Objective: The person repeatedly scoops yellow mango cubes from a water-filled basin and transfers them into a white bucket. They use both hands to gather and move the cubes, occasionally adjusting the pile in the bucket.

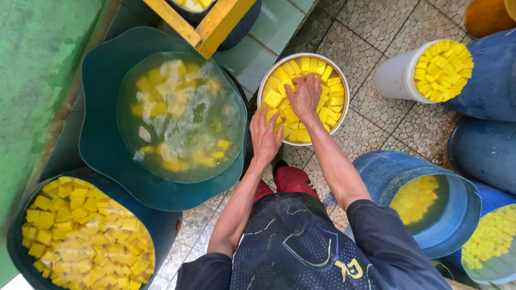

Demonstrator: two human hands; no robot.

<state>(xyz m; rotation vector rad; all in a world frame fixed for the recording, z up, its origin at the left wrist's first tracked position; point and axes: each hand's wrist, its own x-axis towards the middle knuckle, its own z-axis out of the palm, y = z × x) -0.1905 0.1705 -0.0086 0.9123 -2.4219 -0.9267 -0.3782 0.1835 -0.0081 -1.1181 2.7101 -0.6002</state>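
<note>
**Both hands at a white bucket packed with soft yellow cubes**

The largest thing in view is the dark teal tub (102, 134) at nine o'clock, filled with cloudy water in which pale yellow cubes float. Below it, at seven o'clock, a dark barrel (16, 252) is heaped to the brim with dry-looking yellow cubes. At four o'clock stands a blue barrel (457, 215) with cubes sunk in murky liquid, and at two o'clock a second white bucket (395, 75) lies tipped, its mouth crammed with cubes.

The white bucket (344, 86) in hand stands on the tiled floor (376, 27) at twelve o'clock, just ahead of the person's knees. It is full of yellow cubes (330, 99), stacked tight and level with the rim.

The right hand (305, 96) lies flat, fingers spread, pressing on top of the cubes near the bucket's middle. The left hand (264, 137) is open too, resting at the bucket's seven o'clock edge; whether it grips the rim I cannot tell.

The cubes look soft, wet and slippery, likely to crumble or dent if pinched, so a broad flat palm suits them better than fingertips. A full bucket is probably heavy; the rim at opposite sides seems the soundest place to take hold.
</note>
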